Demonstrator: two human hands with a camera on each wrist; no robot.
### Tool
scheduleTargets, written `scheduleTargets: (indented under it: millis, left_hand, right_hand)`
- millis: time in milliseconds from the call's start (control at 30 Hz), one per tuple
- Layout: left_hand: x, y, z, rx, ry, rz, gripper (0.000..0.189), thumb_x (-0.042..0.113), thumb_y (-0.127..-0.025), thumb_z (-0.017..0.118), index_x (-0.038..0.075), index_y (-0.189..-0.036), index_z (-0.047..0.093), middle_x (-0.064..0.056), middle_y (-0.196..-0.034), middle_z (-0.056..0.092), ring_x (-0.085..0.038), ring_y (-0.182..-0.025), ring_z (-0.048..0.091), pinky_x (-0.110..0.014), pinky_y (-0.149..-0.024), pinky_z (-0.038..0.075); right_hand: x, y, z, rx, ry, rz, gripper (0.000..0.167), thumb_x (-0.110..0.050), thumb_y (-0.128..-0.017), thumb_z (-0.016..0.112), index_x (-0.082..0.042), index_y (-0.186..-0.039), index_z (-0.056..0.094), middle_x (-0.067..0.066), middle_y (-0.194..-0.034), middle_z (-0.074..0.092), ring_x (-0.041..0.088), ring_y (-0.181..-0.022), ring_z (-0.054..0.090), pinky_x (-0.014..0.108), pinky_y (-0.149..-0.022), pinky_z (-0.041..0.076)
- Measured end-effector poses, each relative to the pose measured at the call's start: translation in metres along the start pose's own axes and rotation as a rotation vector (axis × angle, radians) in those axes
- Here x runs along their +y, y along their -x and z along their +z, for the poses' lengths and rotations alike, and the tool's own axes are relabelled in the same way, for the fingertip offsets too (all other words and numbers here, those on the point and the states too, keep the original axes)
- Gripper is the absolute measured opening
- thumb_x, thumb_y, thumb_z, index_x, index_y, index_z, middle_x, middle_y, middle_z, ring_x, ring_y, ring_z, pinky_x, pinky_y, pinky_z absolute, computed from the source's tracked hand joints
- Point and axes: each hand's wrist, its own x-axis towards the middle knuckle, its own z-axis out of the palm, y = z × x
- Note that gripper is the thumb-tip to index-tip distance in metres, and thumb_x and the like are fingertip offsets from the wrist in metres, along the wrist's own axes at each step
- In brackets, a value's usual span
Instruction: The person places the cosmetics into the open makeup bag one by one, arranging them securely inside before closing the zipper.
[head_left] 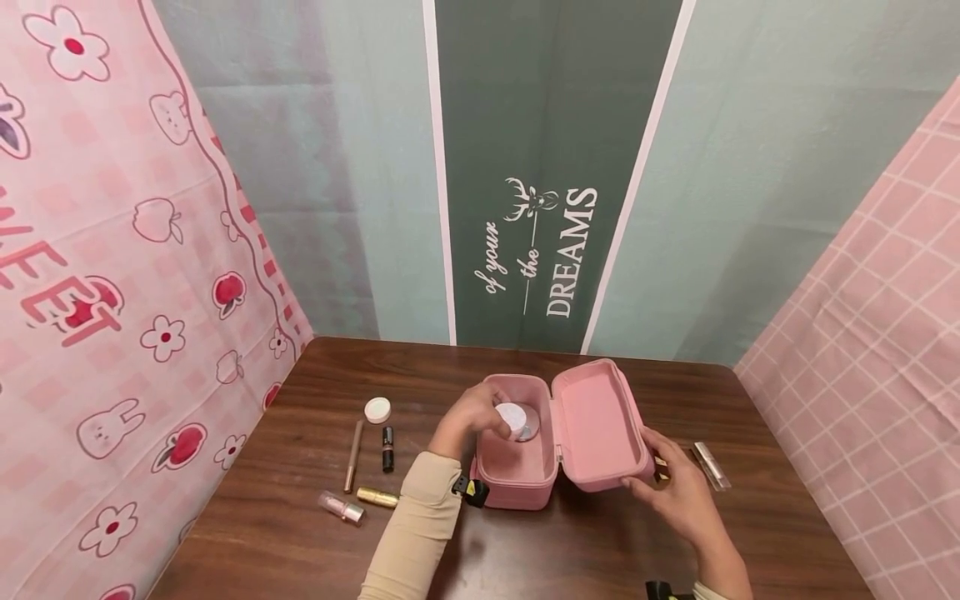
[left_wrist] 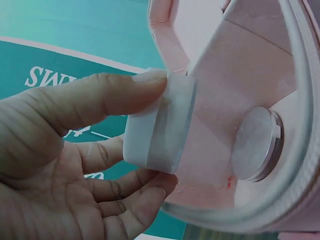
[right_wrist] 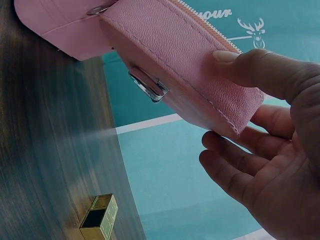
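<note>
A pink zippered cosmetic case stands open on the table, its lid swung out to the right. My left hand is at the case opening and pinches a small white round jar between thumb and fingers. Inside the case, a round silvery compact shows just past the jar. My right hand grips the outer corner of the lid, thumb on its side wall and fingers under the edge. A metal buckle sits on the lid's outer face.
Left of the case lie a white round cap, a brown pencil, a black lipstick, a gold tube and a pink clear tube. On the right are a gold rectangular item and a clear silvery tube.
</note>
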Motion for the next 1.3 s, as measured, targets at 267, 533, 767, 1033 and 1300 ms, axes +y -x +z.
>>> scheduleTargets:
  millis: [267,533,767,1033,1300]
  left_hand:
    - [0.004,-0.009,0.007,-0.026,-0.038,-0.044,0.038,-0.003,-0.051,0.08,0.006,-0.081,0.058,-0.003,-0.072,0.053,-0.017,-0.066,0.049,-0.029,-0.058,0.043]
    - [0.007,-0.022,0.013,-0.079,-0.088,-0.076,0.034,0.001,-0.053,0.083,0.004,-0.077,0.059,-0.002,-0.067,0.052,-0.015,-0.062,0.047,-0.026,-0.058,0.042]
    - [0.009,-0.034,0.017,-0.129,-0.185,-0.047,0.026,0.003,-0.056,0.083,0.005,-0.067,0.059,0.001,-0.062,0.049,-0.013,-0.059,0.044,-0.023,-0.054,0.039]
    - [0.006,-0.052,0.024,-0.239,-0.238,-0.151,0.026,0.002,-0.055,0.082,0.004,-0.059,0.056,-0.002,-0.056,0.047,-0.015,-0.052,0.044,-0.025,-0.047,0.039]
    - [0.017,-0.05,0.029,-0.397,-0.151,-0.278,0.015,-0.004,-0.067,0.076,-0.001,-0.073,0.062,-0.006,-0.066,0.051,-0.017,-0.062,0.049,-0.031,-0.063,0.047]
  right_hand:
    - [0.0,0.0,0.0,-0.01,0.002,0.017,0.077,-0.005,-0.063,0.085,0.004,-0.13,0.047,0.023,-0.124,0.05,0.035,-0.102,0.055,0.041,-0.075,0.05]
    - [-0.003,-0.001,0.0,-0.013,0.006,0.014,0.077,-0.003,-0.063,0.084,0.005,-0.13,0.046,0.023,-0.123,0.05,0.035,-0.101,0.055,0.043,-0.074,0.05]
    - [-0.004,0.0,-0.001,-0.011,0.008,0.016,0.077,-0.003,-0.063,0.084,0.006,-0.129,0.046,0.024,-0.122,0.05,0.036,-0.1,0.055,0.043,-0.074,0.05]
    - [-0.004,-0.001,0.0,-0.017,0.012,0.014,0.076,-0.001,-0.063,0.084,0.006,-0.129,0.046,0.024,-0.121,0.051,0.036,-0.1,0.056,0.044,-0.074,0.05]
    - [-0.005,-0.002,0.001,-0.026,-0.001,0.027,0.076,0.001,-0.063,0.083,0.007,-0.129,0.045,0.025,-0.121,0.05,0.037,-0.099,0.056,0.045,-0.074,0.05]
